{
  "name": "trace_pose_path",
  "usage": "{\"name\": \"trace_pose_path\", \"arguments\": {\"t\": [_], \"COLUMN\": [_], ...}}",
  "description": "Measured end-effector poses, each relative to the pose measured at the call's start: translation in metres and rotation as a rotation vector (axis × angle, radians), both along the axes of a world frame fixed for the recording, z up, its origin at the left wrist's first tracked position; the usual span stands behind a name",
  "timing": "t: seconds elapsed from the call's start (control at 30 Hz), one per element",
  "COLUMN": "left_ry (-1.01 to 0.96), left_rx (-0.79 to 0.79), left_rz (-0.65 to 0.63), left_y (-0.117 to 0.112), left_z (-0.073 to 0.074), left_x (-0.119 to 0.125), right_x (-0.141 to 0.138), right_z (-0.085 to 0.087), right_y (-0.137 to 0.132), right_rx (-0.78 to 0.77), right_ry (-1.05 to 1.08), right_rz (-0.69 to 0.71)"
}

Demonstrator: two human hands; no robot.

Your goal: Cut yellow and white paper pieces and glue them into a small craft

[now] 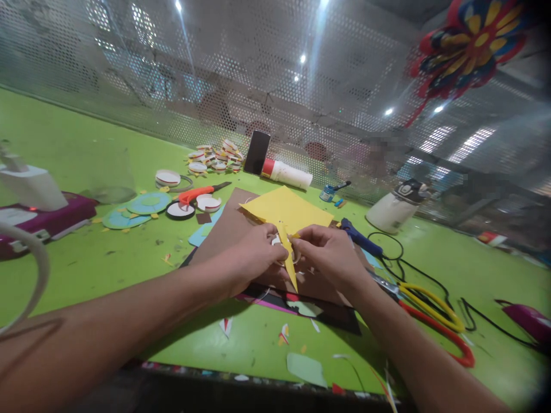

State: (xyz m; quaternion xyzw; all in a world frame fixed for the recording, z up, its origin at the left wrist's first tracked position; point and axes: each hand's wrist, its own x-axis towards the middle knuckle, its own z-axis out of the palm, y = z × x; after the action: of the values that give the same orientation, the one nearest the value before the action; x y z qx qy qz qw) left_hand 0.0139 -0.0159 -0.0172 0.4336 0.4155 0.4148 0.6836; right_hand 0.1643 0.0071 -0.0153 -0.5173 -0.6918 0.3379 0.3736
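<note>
Over a pile of brown card [217, 232], both hands meet in front of me. My left hand [253, 252] pinches a narrow pointed strip of yellow paper [290, 269] and steadies it upright. A small white round piece shows partly behind the strip, mostly covered by the fingers. From the other side my right hand [329, 248] has thumb and finger closed on a small yellow bit of paper beside the strip. Just beyond the fingertips lies a larger yellow sheet [288, 207] on the card.
Scissors [430, 307] and a blue glue gun [361, 236] with its cable lie right. Left are orange-handled scissors [196, 194], blue paper discs [148, 203] and a power strip [51, 221]. Behind stand a phone [257, 152], a white tube [290, 174] and piled white rings [215, 158].
</note>
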Motion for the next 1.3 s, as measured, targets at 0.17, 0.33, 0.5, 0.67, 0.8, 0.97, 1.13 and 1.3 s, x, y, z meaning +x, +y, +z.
{"name": "trace_pose_path", "arguments": {"t": [0.17,0.33,0.5,0.67,0.8,0.97,1.13,1.3], "left_ry": [0.046,0.061,0.07,0.07,0.058,0.07,0.099,0.088], "left_rx": [0.009,0.019,0.011,0.02,0.015,0.015,0.05,0.041], "left_rz": [-0.014,0.003,-0.011,-0.011,-0.008,-0.004,0.011,0.01], "left_y": [-0.001,-0.001,0.001,0.0,0.0,0.001,0.002,0.003], "left_z": [0.001,0.001,-0.001,-0.002,-0.001,-0.003,-0.005,-0.005], "left_x": [0.0,0.001,0.0,0.0,0.001,0.001,0.0,-0.001], "right_x": [0.0,-0.002,-0.003,-0.003,-0.004,-0.004,-0.002,-0.002], "right_z": [0.0,0.002,0.006,0.006,0.005,0.004,0.006,0.014], "right_y": [0.0,-0.001,-0.004,-0.004,-0.004,-0.006,-0.007,-0.008], "right_rx": [0.013,-0.005,-0.025,-0.022,-0.008,0.002,0.005,0.028], "right_ry": [-0.027,-0.05,-0.089,-0.1,-0.117,-0.13,-0.147,-0.212], "right_rz": [-0.01,-0.028,-0.009,-0.001,-0.019,-0.029,-0.015,0.009]}}
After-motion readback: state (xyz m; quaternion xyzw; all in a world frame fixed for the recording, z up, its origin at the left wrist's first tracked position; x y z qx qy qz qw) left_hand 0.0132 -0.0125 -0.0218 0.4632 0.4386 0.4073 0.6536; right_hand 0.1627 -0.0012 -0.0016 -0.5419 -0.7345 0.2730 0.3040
